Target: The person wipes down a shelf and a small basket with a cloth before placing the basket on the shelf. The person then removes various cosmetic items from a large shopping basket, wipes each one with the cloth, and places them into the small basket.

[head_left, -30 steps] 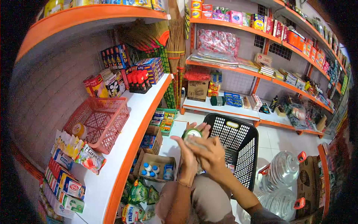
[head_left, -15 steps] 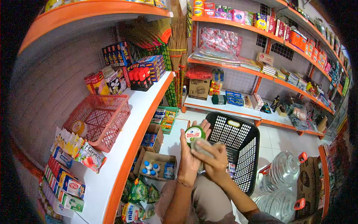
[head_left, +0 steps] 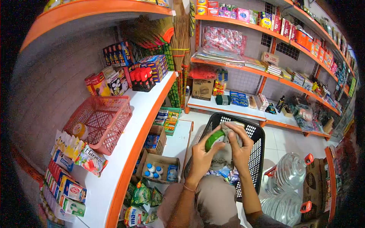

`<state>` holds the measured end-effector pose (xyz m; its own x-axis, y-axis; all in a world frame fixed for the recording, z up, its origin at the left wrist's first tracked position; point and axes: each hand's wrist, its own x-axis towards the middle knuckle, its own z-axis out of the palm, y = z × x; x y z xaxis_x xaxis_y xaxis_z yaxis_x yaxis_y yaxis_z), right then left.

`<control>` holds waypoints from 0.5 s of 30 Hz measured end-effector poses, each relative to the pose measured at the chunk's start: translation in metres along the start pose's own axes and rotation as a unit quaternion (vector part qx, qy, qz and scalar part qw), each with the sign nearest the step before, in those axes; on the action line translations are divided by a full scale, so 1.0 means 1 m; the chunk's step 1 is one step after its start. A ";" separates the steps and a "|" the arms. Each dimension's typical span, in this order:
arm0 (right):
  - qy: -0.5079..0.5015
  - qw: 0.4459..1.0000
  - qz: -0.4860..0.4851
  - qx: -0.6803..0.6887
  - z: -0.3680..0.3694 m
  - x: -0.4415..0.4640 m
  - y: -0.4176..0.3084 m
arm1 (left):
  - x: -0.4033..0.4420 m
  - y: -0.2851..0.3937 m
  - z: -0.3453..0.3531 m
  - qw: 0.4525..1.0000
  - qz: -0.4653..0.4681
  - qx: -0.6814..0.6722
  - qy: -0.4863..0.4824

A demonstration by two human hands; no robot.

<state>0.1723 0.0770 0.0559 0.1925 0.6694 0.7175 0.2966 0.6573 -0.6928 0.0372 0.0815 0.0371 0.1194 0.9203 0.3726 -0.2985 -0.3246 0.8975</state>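
Observation:
My left hand (head_left: 201, 157) is closed on a green round tub (head_left: 214, 140), now turned on its edge. A grey cloth (head_left: 222, 157) hangs from my right hand (head_left: 241, 146), whose fingers are bent around it close beside the tub. Both hands are above the black perforated basket (head_left: 257, 152), which stands on the floor in front of my knees. Several small, mostly purple and white packets (head_left: 227, 174) lie in its near part; their kind is too small to read.
On the left shelf stands a pink basket (head_left: 126, 108) holding a yellow-lidded tub (head_left: 80, 131), beside packets and boxes. Below it, a cardboard box (head_left: 162, 159) contains blue-capped bottles. Large clear water bottles (head_left: 287, 173) stand at right. Brooms (head_left: 178, 45) lean in the corner.
Both hands have moved right, over the black basket. The tub has turned from label-up to on edge. The cloth has come off its top and now hangs down, spread out.

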 end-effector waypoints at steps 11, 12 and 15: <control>0.001 0.992 -0.071 -0.103 0.005 0.000 -0.003 | -0.004 -0.010 0.006 0.992 0.114 0.049 0.009; 0.004 0.983 -0.113 -0.144 0.010 -0.004 -0.005 | 0.000 -0.011 0.008 0.990 0.139 0.033 0.024; -0.039 0.966 -0.177 -0.183 0.018 -0.032 -0.005 | 0.005 -0.011 0.009 0.981 0.109 -0.159 0.037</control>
<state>0.1477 0.0589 0.0350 -0.0476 0.4582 0.8876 0.6444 0.6931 -0.3232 0.0502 0.0881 0.0311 -0.0458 0.8538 0.5187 -0.5904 -0.4420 0.6754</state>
